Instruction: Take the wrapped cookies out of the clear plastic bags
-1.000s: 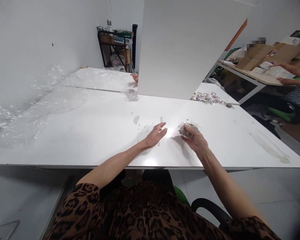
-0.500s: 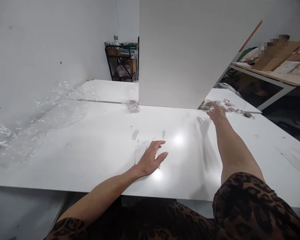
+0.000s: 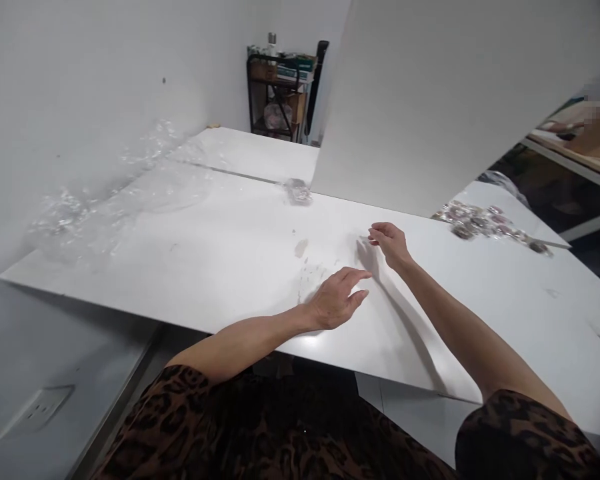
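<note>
My left hand (image 3: pixel 339 297) hovers low over the white table (image 3: pixel 220 260), thumb and fingers apart, with nothing in it. Just beyond it, my right hand (image 3: pixel 389 244) is raised above the table with its fingers curled together. Whatever the right fingers may hold is too small or hidden to make out. Small items in clear, shiny wrappers (image 3: pixel 480 221) lie in a loose heap at the right, away from both hands. A smaller clear-wrapped bundle (image 3: pixel 298 192) sits at the foot of the upright white panel (image 3: pixel 410 113).
Crumpled clear plastic film (image 3: pixel 80 227) spreads along the wall on the left. A black shelf rack (image 3: pixel 275 100) with boxes stands at the back. Another table (image 3: pixel 570 153) with cardboard is at the right. A wall socket (image 3: pixel 40 410) shows low on the left.
My right hand has left the heap of wrapped items and come back leftward, close to my left hand. The left hand remains open. The view has turned and tilted.
</note>
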`<state>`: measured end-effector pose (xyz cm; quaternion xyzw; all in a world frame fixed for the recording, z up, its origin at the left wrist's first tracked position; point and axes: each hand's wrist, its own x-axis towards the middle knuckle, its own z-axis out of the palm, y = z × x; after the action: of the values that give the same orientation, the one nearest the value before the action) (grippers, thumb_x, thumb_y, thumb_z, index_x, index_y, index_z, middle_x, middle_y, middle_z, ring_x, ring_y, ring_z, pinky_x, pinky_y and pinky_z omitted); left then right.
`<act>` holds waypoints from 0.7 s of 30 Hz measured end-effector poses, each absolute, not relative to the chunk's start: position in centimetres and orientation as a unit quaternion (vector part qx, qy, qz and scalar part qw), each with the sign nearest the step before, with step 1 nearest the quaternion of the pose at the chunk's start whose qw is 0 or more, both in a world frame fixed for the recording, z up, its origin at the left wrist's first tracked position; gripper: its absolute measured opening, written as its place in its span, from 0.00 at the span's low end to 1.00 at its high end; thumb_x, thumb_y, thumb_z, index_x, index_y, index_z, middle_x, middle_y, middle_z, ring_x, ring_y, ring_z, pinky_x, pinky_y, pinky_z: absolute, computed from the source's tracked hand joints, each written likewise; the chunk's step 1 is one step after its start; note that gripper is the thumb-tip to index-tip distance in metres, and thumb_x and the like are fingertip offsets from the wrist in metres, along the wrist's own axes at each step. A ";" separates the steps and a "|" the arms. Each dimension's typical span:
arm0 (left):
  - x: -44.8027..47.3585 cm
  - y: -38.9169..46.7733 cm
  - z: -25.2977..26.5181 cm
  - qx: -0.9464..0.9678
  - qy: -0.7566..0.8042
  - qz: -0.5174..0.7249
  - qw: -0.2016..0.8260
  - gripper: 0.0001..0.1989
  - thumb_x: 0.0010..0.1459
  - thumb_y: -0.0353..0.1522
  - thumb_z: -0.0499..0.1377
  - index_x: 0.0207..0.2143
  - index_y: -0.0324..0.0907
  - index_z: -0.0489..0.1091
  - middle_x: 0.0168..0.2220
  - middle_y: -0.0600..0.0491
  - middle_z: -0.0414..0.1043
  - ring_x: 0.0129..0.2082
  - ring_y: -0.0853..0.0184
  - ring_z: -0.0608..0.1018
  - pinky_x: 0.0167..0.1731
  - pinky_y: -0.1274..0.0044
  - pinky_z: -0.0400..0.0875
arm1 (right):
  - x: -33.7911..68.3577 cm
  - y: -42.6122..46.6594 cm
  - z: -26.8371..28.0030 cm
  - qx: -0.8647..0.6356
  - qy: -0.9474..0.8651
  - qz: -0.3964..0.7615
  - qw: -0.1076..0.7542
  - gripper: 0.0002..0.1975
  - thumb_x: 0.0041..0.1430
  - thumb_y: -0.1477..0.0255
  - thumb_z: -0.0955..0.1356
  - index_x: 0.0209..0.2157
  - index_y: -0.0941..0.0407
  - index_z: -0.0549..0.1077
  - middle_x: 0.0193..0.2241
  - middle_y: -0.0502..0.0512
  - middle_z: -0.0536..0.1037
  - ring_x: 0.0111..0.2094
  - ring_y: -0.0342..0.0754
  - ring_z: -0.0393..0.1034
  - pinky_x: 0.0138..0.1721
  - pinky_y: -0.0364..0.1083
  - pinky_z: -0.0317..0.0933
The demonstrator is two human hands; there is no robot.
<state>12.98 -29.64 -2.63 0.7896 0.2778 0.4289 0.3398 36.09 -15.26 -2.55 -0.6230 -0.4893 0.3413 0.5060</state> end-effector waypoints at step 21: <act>11.0 -24.9 -2.2 0.696 0.336 0.584 0.247 0.14 0.69 0.31 0.54 0.53 0.41 0.73 0.54 0.40 0.76 0.55 0.57 0.78 0.58 0.63 0.75 | 21.0 -8.0 -0.7 -0.570 -0.508 0.351 0.542 0.13 0.55 0.70 0.70 0.27 0.52 0.60 0.24 0.47 0.65 0.28 0.44 0.64 0.34 0.47 0.72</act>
<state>10.96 -24.92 -2.23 0.6963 0.3360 0.5840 0.2473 21.01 -7.98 -0.68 -0.5695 -0.5082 0.3509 0.5424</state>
